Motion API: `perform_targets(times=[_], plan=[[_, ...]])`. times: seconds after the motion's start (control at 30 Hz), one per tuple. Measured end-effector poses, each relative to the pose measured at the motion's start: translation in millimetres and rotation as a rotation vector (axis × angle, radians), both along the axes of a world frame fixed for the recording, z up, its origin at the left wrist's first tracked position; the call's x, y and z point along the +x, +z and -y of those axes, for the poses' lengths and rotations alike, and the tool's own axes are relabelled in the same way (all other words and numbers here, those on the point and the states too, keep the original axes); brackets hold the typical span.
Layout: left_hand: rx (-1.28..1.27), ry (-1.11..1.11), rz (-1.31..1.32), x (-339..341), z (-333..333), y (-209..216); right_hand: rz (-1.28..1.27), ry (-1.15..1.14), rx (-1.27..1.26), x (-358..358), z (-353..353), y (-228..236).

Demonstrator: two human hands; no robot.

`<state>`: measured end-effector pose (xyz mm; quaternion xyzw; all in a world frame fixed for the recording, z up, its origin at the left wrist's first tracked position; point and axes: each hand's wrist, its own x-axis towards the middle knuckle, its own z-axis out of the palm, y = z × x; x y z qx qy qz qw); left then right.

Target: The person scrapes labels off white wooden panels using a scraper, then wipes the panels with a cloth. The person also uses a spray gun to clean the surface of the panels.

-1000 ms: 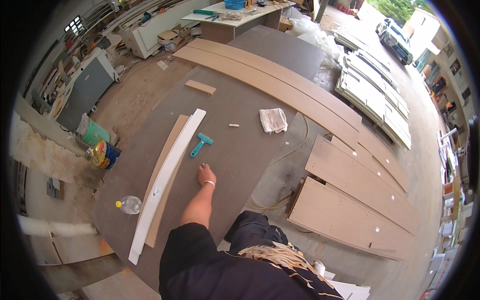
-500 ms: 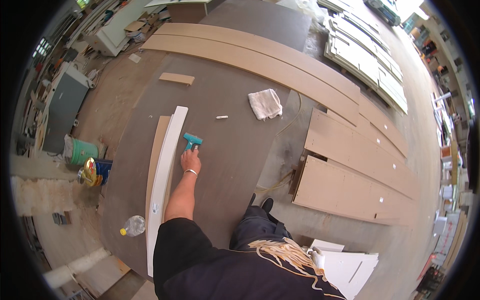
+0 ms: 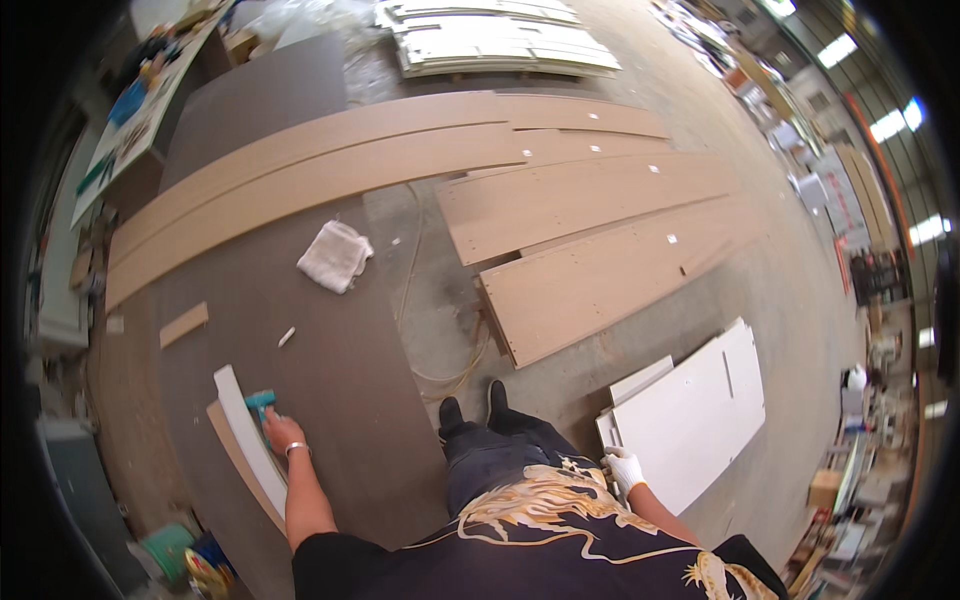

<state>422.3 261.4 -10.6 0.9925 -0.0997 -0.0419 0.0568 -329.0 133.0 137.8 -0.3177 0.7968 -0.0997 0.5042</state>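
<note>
My bare left hand (image 3: pixel 284 432), with a bracelet at the wrist, is closed round the handle of a teal scraper (image 3: pixel 261 399) with a wide head. The scraper rests on the brown table beside a long white strip (image 3: pixel 242 428), which lies against a tan strip (image 3: pixel 232 455). My right hand (image 3: pixel 624 468), in a white glove, is at the near left edge of a stack of white panels (image 3: pixel 690 420). Its fingers look curled; what they hold, if anything, is hidden.
On the brown table (image 3: pixel 350 440) lie a folded white cloth (image 3: pixel 336 256), a white marker-like stick (image 3: pixel 287 337) and a short tan block (image 3: pixel 184 325). Long tan boards (image 3: pixel 330 165) cross its far side. Drilled tan panels (image 3: pixel 600 280) and a hose (image 3: pixel 474 365) are ahead right.
The view has swung right, showing my gloved right hand and the white panels more fully. My left hand still grips the scraper beside the white strip.
</note>
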Motion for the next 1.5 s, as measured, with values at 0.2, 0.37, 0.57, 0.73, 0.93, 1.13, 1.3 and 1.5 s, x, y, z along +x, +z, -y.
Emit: perform_targets(times=[0.2,0.37,0.57,0.73,0.93,1.13,1.3,1.5], plan=[[0.046,0.116,-0.045,-1,5,11,-0.079,0.010,-0.092,11,-12,-12],[0.041,0.206,-0.090,-13,9,20,-0.017,-0.123,-0.076,5,-7,-11],[0.058,0.268,-0.194,-9,17,36,-0.060,-0.131,-0.041,-9,1,-20],[0.040,0.294,0.027,-48,25,40,-0.058,-0.167,-0.045,-30,18,-34],[0.136,-0.252,0.125,-193,59,31,0.029,-0.346,-0.017,-78,64,-72],[0.180,-0.382,-0.075,-345,121,12,-0.014,-0.236,0.031,-147,155,-135],[0.114,-0.396,-0.421,-430,156,19,-0.024,-0.052,0.200,-232,296,-222],[0.334,-0.515,-0.568,-558,195,50,-0.431,0.201,-0.071,-380,574,-302]])
